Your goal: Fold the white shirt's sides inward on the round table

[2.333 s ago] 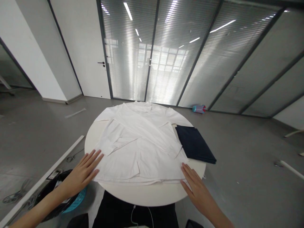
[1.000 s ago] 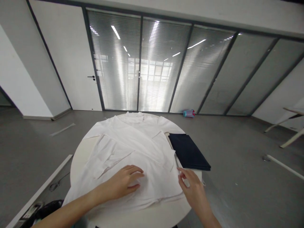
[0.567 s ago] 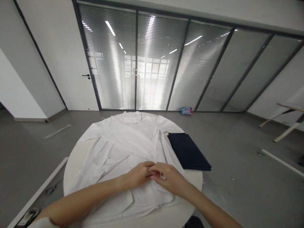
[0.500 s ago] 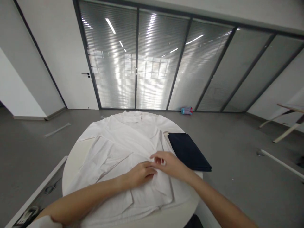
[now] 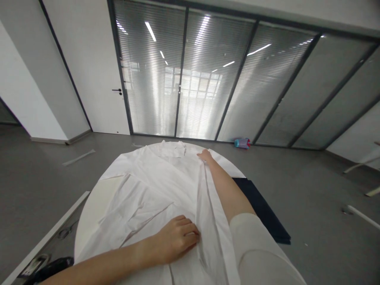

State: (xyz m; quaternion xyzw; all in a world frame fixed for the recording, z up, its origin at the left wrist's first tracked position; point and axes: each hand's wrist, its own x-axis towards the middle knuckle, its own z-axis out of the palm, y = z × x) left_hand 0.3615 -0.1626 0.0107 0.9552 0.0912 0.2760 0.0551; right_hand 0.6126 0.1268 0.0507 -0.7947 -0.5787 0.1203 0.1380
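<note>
White shirt (image 5: 154, 186) spread over round white counter (image 5: 97, 194), mid-fold along the right side. Left hand (image 5: 178, 237) pressed flat near the hem, fingers lightly curled, pinning cloth. Right hand (image 5: 204, 155) stretched to the far shoulder by the collar, apparently laid on the fabric; grip unclear. Next, probably: smoothing the long crease. Folded navy garment (image 5: 264, 213) alongside. Grey floor, glass partitions with blinds, white door beyond.
</note>
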